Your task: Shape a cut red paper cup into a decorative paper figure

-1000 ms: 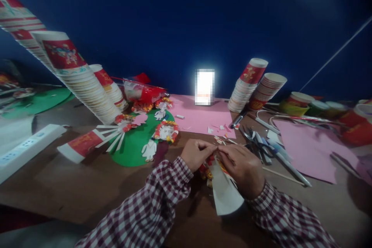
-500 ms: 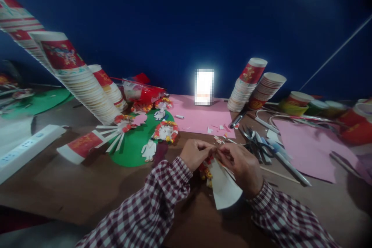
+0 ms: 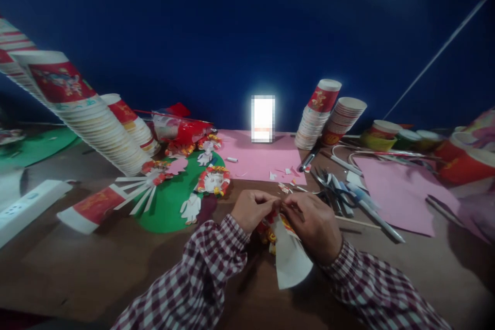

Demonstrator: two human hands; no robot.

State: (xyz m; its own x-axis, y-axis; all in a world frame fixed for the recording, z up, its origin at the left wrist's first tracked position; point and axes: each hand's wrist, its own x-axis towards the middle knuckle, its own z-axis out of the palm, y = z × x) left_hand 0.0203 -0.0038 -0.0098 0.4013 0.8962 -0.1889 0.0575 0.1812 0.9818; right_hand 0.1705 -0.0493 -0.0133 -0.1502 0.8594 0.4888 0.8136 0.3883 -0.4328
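My left hand (image 3: 253, 210) and my right hand (image 3: 315, 224) meet in front of me, fingertips pinched close together on a paper craft piece. A white curved paper panel (image 3: 292, 263) hangs down from them, and red and yellow folded strips (image 3: 267, 235) show beneath my left fingers. What exactly lies between the fingertips is hidden. Just beyond the hands are small printed paper scraps (image 3: 285, 189) on the brown table (image 3: 116, 273).
Tall paper cup stacks stand at left (image 3: 88, 118) and right (image 3: 315, 118). A green sheet (image 3: 162, 219) bears paper figures and a wreath (image 3: 213, 181). Scissors (image 3: 336, 191) and pens lie right, by pink paper (image 3: 390, 196). A power strip (image 3: 31, 206) is far left.
The whole view has shifted, so most things on the table appear farther left. Both hands stay close together on the craft piece, and its white panel hangs a little more upright.
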